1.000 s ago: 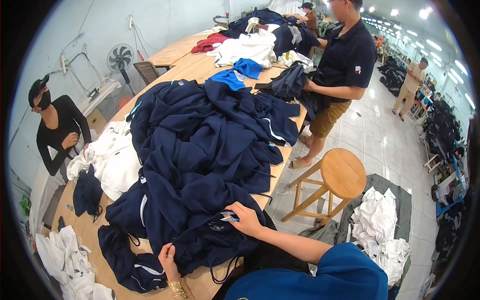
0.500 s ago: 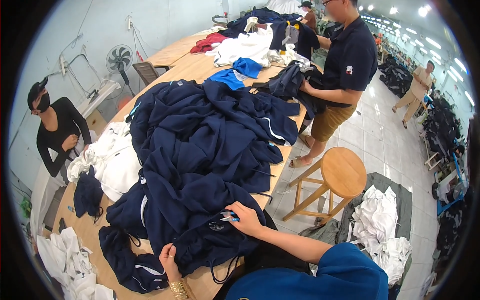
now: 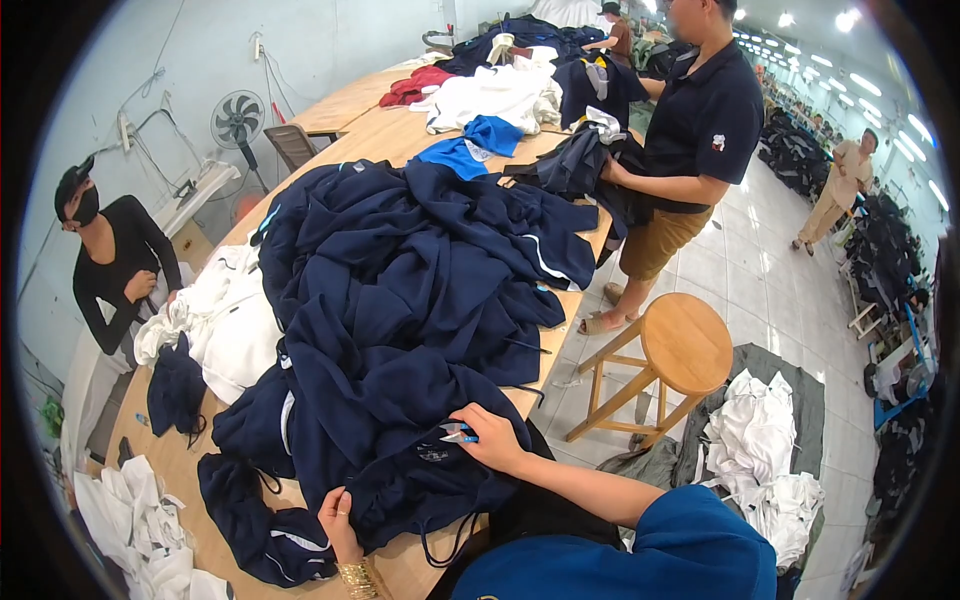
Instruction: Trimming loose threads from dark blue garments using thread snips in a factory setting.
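Observation:
Navy garments (image 3: 390,270) lie in a big heap on the wooden table, spilling toward me. At the near end, one navy garment (image 3: 410,495) with a printed neck mark and a dangling drawcord is spread before my hands. My left hand (image 3: 341,518) pinches its near edge, fingers closed on the cloth. Closed round small thread snips (image 3: 461,434) with blue handles, my right hand (image 3: 490,440) rests on the same garment near the print. The snips' blades point left over the cloth.
White garments (image 3: 235,330) lie left of the heap, with more white cloth (image 3: 130,520) at lower left. A wooden stool (image 3: 687,345) stands right of the table, near white clothes (image 3: 750,430) on a floor sheet. Co-workers stand left and far right of the table.
My hands, the snips and the garment stay in place. The co-worker in the dark polo leans slightly right, shifting dark cloth at the far table. A person in beige in the aisle has changed stance.

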`<state>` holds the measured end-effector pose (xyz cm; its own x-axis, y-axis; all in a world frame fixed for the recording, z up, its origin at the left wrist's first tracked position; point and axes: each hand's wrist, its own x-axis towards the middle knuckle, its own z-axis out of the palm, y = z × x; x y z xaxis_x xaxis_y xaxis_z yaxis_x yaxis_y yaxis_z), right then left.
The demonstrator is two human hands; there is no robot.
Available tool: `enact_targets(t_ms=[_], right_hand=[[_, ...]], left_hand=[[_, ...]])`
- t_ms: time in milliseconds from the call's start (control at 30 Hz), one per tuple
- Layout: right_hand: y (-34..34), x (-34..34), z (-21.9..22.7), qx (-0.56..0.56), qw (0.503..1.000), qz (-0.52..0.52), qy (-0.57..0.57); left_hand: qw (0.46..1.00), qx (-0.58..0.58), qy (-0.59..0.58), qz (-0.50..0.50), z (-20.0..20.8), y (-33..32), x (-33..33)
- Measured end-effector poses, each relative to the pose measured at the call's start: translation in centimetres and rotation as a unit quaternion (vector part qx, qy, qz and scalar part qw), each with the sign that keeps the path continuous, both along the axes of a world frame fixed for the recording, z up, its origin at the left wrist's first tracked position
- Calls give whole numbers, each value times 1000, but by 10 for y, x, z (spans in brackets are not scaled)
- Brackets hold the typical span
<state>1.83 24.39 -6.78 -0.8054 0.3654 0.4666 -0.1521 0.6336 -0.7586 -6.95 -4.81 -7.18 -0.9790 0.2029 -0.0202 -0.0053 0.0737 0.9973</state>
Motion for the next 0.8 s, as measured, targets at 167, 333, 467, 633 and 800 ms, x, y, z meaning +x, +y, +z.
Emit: enact_targets(t_ms=[167,333,467,633,800], right_hand=[[0,-2,0,3,1000,0,7],[1,-2,0,1,1000,-1,2],[4,4,1,4,1000,-7,7],[-3,-3,-3,-8,1000,7,-23],[45,-12,52,-128,959,137,-211]], left_hand=[[1000,-10,2,-1,2,1,-1],[1000,-1,-4,7,-3,0,-2],[1000,-9,5,-4,-3,2,-1],[999,-11,-32,1,-5,-10,-2],[997,-3,-44,-59,89,-7,6]])
